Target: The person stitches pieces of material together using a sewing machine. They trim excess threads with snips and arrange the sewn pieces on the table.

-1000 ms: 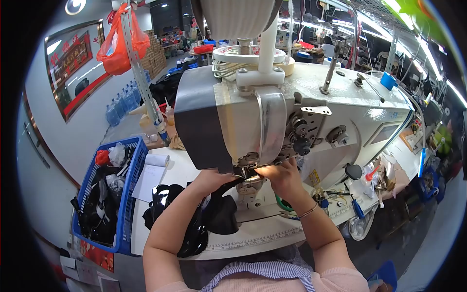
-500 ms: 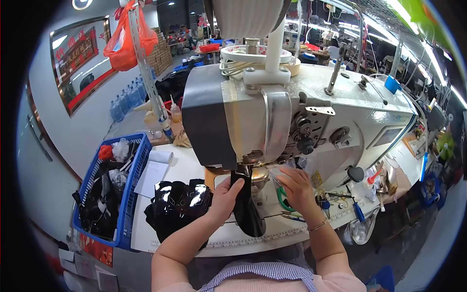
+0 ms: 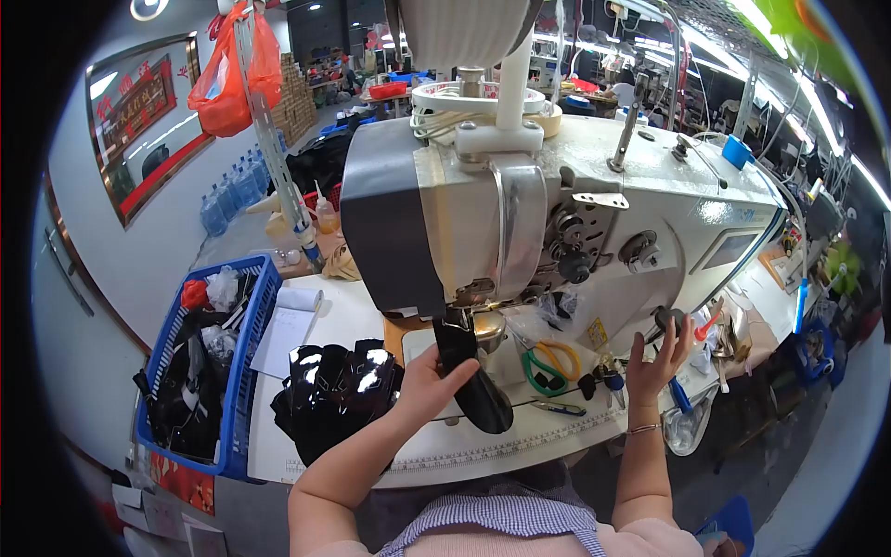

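Under the head of a large white sewing machine [image 3: 548,223], a glossy black patent piece [image 3: 473,390] hangs down from the needle area toward the table's front. My left hand [image 3: 429,385] grips its left side, thumb lying across the front. My right hand [image 3: 657,365] is raised at the right, fingers spread, with nothing in it. Its fingertips are close to a black rounded knob [image 3: 665,317] on the machine; whether they touch is unclear. To the left lies a stack of shiny black pieces [image 3: 339,395].
A blue basket [image 3: 239,408] of black scraps stands at the left beside a notepad [image 3: 283,330]. Green-and-yellow-handled scissors [image 3: 548,367] and a small cutter [image 3: 559,407] lie right of the work. A ruler strip [image 3: 501,452] runs along the table edge. A blue-handled tool [image 3: 680,396] is farther right.
My right hand has moved right, away from the needle area to near the knob, uncovering the scissors. My left hand has slid slightly lower on the black piece, whose lower end has shifted.
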Motion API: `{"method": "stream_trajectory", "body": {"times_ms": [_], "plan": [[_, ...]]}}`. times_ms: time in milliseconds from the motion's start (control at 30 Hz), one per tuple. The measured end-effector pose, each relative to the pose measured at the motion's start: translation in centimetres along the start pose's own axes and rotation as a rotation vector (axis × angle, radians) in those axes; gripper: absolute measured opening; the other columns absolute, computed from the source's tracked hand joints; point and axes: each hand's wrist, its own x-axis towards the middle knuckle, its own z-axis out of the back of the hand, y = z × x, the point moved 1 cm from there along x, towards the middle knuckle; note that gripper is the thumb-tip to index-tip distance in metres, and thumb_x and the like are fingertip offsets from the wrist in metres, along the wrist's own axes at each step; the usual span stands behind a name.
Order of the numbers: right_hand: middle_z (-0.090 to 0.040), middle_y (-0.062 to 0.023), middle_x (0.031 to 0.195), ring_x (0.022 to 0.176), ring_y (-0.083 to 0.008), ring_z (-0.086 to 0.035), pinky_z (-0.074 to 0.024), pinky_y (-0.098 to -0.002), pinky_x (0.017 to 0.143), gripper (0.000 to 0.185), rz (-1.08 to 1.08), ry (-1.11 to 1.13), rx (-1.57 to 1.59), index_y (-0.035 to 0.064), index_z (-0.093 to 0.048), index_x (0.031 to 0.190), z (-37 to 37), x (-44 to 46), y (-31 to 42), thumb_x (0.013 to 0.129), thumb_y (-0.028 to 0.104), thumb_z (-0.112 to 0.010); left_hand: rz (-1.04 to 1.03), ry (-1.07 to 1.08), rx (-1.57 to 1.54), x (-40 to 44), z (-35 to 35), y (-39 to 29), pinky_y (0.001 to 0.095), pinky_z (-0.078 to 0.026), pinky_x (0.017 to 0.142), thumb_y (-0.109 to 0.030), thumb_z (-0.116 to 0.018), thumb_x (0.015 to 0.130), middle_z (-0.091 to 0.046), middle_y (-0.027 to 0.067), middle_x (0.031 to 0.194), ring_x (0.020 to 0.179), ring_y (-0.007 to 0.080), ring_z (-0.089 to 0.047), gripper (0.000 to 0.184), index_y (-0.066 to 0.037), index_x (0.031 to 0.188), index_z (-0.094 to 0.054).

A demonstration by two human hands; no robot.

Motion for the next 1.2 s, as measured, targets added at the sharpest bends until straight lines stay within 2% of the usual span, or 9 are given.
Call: {"method": "stream_trajectory", "body": {"times_ms": [167,433,567,633,767,900,967,1100,1200], "plan": [[-0.047,-0.0218,0.121,0.114,-0.0394,-0.044,-0.0393,-0.0465,0.093,0.033,0.052,-0.062,0.046,0.0042,-0.055,0.113,0.9,-2.8,1.4,0.082,0.009,-0.063,0.136,0.154,0.103,-1.6,0.2,0.2,0.025,-0.048,0.078,-0.007,-0.063,0.084,-0.063,0.0034,0.097,0.088,0.0091,-0.059,0.029,0.002,0.111,-0.054],[-0.063,-0.0089,0.08,0.082,-0.0287,-0.057,-0.045,-0.0376,0.075,0.01,-0.19,0.522,0.357,0.0049,-0.065,0.081,1.5,-6.0,0.4,0.072,0.002,-0.066,0.286,0.422,-0.142,-1.4,9.2,-2.3,0.0252,-0.046,0.081,0.002,-0.061,0.077,-0.062,0.0033,0.099,0.089,0.0107,-0.058,0.036,0.001,0.113,-0.055],[-0.063,-0.0083,0.077,0.081,-0.0272,-0.056,-0.0448,-0.0369,0.075,0.008,-0.161,0.77,0.408,0.0051,-0.066,0.08,1.0,-7.1,1.5,0.072,0.005,-0.066,0.238,0.157,-0.002,0.3,17.8,-6.1,0.0284,-0.046,0.081,-0.003,-0.058,0.075,-0.061,0.0043,0.098,0.087,0.0135,-0.058,0.044,0.001,0.117,-0.053],[-0.063,-0.008,0.077,0.081,-0.0268,-0.056,-0.0446,-0.0368,0.074,0.008,-0.129,0.771,0.485,0.0055,-0.066,0.081,-0.2,-7.2,2.8,0.073,0.006,-0.066,-0.094,0.157,-0.008,4.5,19.1,-6.7,0.0257,-0.045,0.079,-0.008,-0.055,0.078,-0.061,0.0057,0.102,0.088,0.014,-0.058,0.042,0.0,0.119,-0.052],[-0.062,-0.0058,0.089,0.088,-0.027,-0.055,-0.045,-0.036,0.077,0.018,0.079,0.868,0.432,0.0074,-0.064,0.091,-2.1,-6.4,5.0,0.074,0.004,-0.06,-0.011,-0.192,-0.37,11.8,18.8,-6.8,0.0364,-0.046,0.085,-0.023,-0.049,0.088,-0.06,0.0076,0.104,0.097,0.0199,-0.058,0.035,0.0,0.114,-0.054],[-0.061,-0.004,0.089,0.09,-0.0256,-0.055,-0.0451,-0.0376,0.078,0.024,0.198,0.966,0.423,0.0093,-0.063,0.092,-2.9,-5.9,6.2,0.069,0.003,-0.058,-0.087,0.352,-0.97,21.5,19.5,1.2,0.0424,-0.044,0.091,-0.032,-0.044,0.093,-0.059,0.0135,0.111,0.109,0.0237,-0.053,0.042,0.002,0.117,-0.052],[-0.061,-0.0043,0.086,0.089,-0.0255,-0.055,-0.045,-0.0382,0.077,0.022,0.212,1.026,0.364,0.0097,-0.064,0.091,-3.4,-6.2,6.7,0.071,0.003,-0.056,0.001,0.126,-0.695,21.9,16.6,5.0,0.041,-0.044,0.091,-0.03,-0.048,0.09,-0.058,0.0157,0.113,0.11,0.0255,-0.053,0.043,0.002,0.118,-0.051],[-0.06,-0.0075,0.084,0.086,-0.0274,-0.056,-0.0452,-0.0388,0.075,0.019,0.213,1.081,0.307,0.0083,-0.063,0.089,-4.1,-6.8,7.0,0.073,0.003,-0.054,0.099,-0.206,0.869,18.5,15.6,12.2,0.0383,-0.043,0.092,-0.027,-0.056,0.084,-0.056,0.0199,0.116,0.111,0.029,-0.053,0.048,0.003,0.121,-0.049],[-0.06,-0.0103,0.083,0.083,-0.0295,-0.057,-0.0453,-0.0401,0.074,0.018,0.213,1.12,0.275,0.0071,-0.063,0.087,-4.7,-6.4,7.3,0.074,0.002,-0.052,-0.06,-0.349,1.059,14.5,18.5,10.8,0.0362,-0.042,0.093,-0.024,-0.062,0.08,-0.055,0.0231,0.118,0.111,0.0316,-0.053,0.054,0.004,0.123,-0.048]]}}
